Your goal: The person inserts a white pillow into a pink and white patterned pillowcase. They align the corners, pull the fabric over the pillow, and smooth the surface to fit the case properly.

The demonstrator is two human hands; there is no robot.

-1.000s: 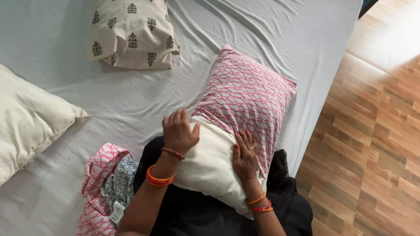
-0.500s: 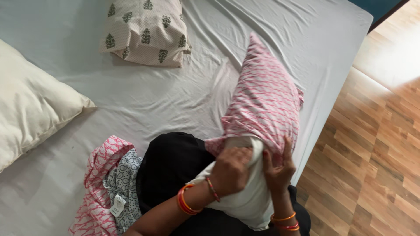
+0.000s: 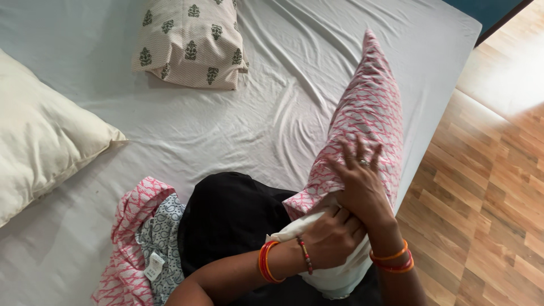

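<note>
Here our left hand [image 3: 334,238] grips the soft cream pillow [image 3: 334,272]; right-hand fingers [image 3: 354,161] lie spread flat on its limp pink cover [image 3: 368,107], best pinched just below them at its open hem.

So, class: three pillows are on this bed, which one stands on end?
The pink-and-white patterned pillow, held up by both hands. The plain cream pillow and the beige pillow with green motifs lie flat.

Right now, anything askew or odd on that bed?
Two things. The pink patterned pillow stands tilted on end, its cream inner pillow bulging out of the cover's open end under the left hand and right hand. A crumpled pink and grey cloth lies bunched on the wrinkled sheet.
</note>
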